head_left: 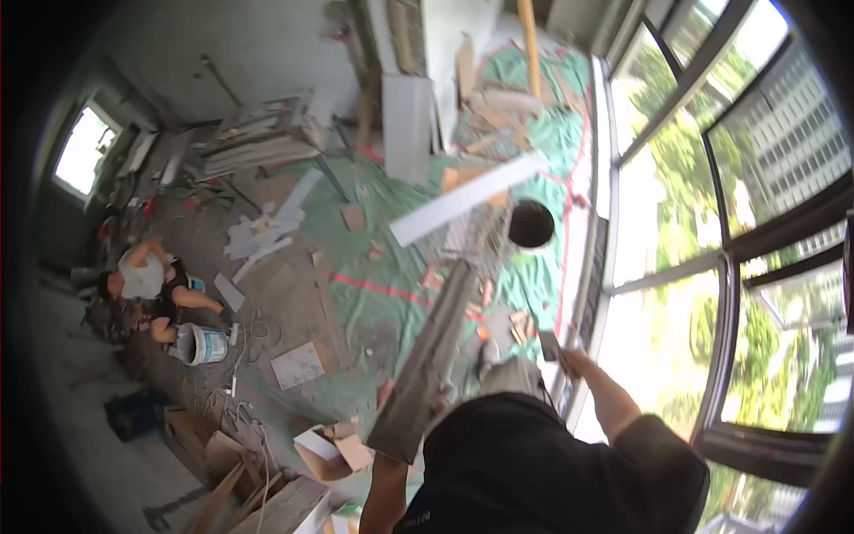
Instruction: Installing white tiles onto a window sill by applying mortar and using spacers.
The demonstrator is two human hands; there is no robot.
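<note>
A long grey-brown board [425,356] slants up and away from my left side. My left forearm runs up behind its near end, and my left hand [439,400] is mostly hidden there, gripping the board. Out to the right, near the windows, my right hand [576,363] is closed around a trowel-like tool with a flat grey blade [550,345]. The blade points away from me, apart from the board.
A black bucket [532,224] and a white plank [467,198] lie ahead on green floor sheeting [378,320]. At left a person [147,276] sits beside a white bucket [203,345]. Cables [236,392] and an open cardboard box [325,454] are nearer. Tall windows [667,214] line the right.
</note>
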